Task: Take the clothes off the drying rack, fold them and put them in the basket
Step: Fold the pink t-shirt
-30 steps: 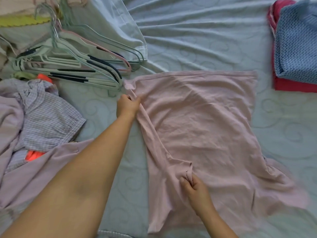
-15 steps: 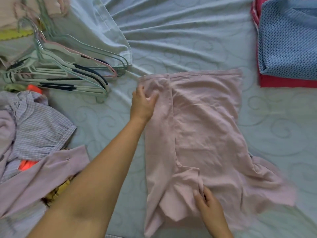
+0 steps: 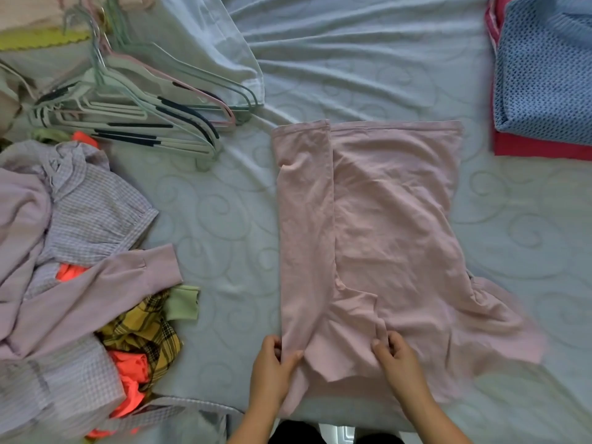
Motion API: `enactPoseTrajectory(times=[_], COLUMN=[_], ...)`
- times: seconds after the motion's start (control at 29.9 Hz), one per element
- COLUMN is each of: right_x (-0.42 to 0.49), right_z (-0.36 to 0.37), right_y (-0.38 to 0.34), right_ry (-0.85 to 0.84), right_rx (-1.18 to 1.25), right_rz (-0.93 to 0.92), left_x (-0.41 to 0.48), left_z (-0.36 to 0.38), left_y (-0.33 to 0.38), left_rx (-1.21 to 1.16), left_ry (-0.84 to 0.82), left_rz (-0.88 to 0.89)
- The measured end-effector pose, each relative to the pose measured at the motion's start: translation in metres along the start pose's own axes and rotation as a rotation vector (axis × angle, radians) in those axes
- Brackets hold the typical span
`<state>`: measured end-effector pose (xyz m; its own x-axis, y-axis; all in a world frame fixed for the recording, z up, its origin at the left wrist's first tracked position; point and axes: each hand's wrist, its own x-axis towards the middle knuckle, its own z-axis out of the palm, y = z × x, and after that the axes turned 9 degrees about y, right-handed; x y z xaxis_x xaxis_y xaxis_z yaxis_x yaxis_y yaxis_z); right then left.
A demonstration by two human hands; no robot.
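A pale pink shirt (image 3: 394,225) lies flat on the light green bedsheet (image 3: 217,219), its left side folded inward as a long strip. My left hand (image 3: 272,370) pinches the near end of that folded strip at the shirt's lower left. My right hand (image 3: 395,360) grips the folded-in sleeve fabric near the shirt's bottom middle. The right sleeve spreads out unfolded at the lower right. No basket or drying rack is in view.
A heap of unfolded clothes (image 3: 73,251) fills the left side, with lilac, checked, yellow plaid and orange pieces. Several hangers (image 3: 128,113) lie at the upper left. A folded blue knit (image 3: 544,72) sits on a folded red garment (image 3: 538,149) at the upper right.
My left hand left the top of the fold and came down to the shirt's near edge. The left side of the shirt now lies folded over. My right hand stayed on the sleeve.
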<state>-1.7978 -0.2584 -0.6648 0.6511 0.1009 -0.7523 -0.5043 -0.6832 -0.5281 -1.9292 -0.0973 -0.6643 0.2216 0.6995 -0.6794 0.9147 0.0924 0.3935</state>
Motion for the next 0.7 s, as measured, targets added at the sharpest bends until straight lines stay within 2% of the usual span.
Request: enactPoseTrajectory(times=[0.13, 0.27, 0.37, 0.4, 0.43, 0.47, 0.53, 0.6, 0.67, 0.7], right_x=[-0.010, -0.012, -0.013, -0.013, -0.013, -0.014, -0.014, -0.014, -0.010, -0.007], right_z=[0.004, -0.002, -0.003, -0.003, -0.003, -0.002, 0.001, 0.010, 0.018, 0.019], right_y=[0.008, 0.019, 0.020, 0.019, 0.016, 0.012, 0.003, -0.006, -0.007, -0.007], right_ry=[0.033, 0.123, 0.080, 0.035, 0.004, 0.037, 0.264, 0.335, 0.274, 0.270], right_rx=[-0.012, -0.126, -0.237, -0.281, -0.360, -0.450, -0.516, -0.508, -0.619, -0.689], right_rz=[-0.010, -0.039, -0.034, -0.028, -0.031, -0.075, -0.356, -0.637, -0.730, -0.715], left_x=[-0.001, 0.002, 0.003, 0.001, -0.001, -0.002, -0.009, -0.016, -0.008, 0.001], left_z=[-0.006, -0.015, -0.016, -0.017, -0.016, -0.014, -0.008, -0.001, 0.003, 0.006], left_y=[-0.017, -0.033, -0.035, -0.032, -0.028, -0.026, -0.016, 0.007, 0.022, 0.023], left_rx=[-0.071, -0.109, 0.027, 0.138, 0.289, 0.400, 0.428, 0.469, 0.591, 0.680], left_ry=[-0.069, -0.029, -0.048, -0.033, 0.033, 0.136, 0.216, 0.106, -0.032, -0.074], left_rz=[0.009, 0.033, 0.070, 0.096, 0.181, 0.344, 0.700, 0.904, 1.021, 1.058])
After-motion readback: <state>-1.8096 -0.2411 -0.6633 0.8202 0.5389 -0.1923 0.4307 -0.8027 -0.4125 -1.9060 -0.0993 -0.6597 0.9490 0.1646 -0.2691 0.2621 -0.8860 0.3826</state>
